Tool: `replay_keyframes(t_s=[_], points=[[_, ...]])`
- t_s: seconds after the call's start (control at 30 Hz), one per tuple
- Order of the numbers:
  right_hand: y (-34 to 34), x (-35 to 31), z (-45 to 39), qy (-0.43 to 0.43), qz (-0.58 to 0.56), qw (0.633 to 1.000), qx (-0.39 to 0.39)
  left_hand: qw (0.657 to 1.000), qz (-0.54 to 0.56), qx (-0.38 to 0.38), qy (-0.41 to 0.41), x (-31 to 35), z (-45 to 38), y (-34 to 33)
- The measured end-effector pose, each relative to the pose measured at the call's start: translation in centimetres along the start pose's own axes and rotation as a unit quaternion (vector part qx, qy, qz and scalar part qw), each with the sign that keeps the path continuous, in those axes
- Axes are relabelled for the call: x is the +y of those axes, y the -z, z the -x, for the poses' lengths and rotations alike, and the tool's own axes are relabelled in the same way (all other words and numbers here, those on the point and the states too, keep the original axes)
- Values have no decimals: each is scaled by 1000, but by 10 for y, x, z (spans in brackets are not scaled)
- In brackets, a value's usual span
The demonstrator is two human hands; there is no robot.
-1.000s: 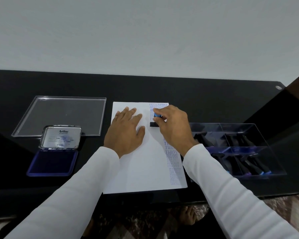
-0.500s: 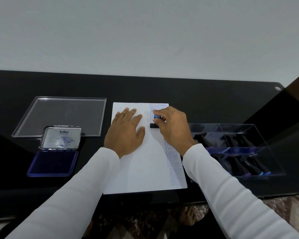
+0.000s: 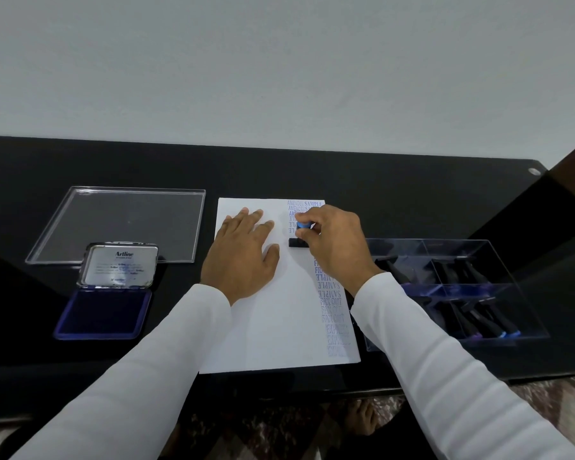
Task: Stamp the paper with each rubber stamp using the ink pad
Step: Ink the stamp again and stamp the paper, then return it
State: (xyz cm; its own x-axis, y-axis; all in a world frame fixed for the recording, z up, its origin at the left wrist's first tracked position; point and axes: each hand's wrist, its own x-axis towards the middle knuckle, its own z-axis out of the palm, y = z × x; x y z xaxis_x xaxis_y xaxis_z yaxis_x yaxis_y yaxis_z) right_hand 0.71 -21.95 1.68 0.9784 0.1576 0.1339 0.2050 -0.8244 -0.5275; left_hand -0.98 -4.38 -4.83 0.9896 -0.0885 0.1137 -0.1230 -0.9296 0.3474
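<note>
Here we are mid-press: our right hand [image 3: 336, 244] has its grip curled tight around the blue top of the rubber stamp [image 3: 300, 236], fingers and thumb pinching it, with the black base down on the paper [image 3: 273, 313]. Just left of that grip, our left hand [image 3: 243, 254] lies flat, fingers straight and spread, holding nothing but pinning the sheet to the bench [image 3: 379, 187].

To do this well, we'd say push straight down with even weight, no rocking, then lift cleanly upward so the print doesn't smear. The flat hand should keep the sheet from sliding.

The right wrist comes in from below and to the right, knuckles up, sleeve crossing the column of blue prints that runs under and behind the grip. Well off to the left of the grip sits the open ink pad [image 3: 102, 313]; close to the right is the clear tray [image 3: 455, 290] with the other stamps.
</note>
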Motion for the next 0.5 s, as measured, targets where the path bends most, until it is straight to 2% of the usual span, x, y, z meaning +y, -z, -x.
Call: replay_keyframes(t_s=[0.5], points=[[-1,3,2,11,-23,1000,19,1000,-4,4,6,0,-1,-1]])
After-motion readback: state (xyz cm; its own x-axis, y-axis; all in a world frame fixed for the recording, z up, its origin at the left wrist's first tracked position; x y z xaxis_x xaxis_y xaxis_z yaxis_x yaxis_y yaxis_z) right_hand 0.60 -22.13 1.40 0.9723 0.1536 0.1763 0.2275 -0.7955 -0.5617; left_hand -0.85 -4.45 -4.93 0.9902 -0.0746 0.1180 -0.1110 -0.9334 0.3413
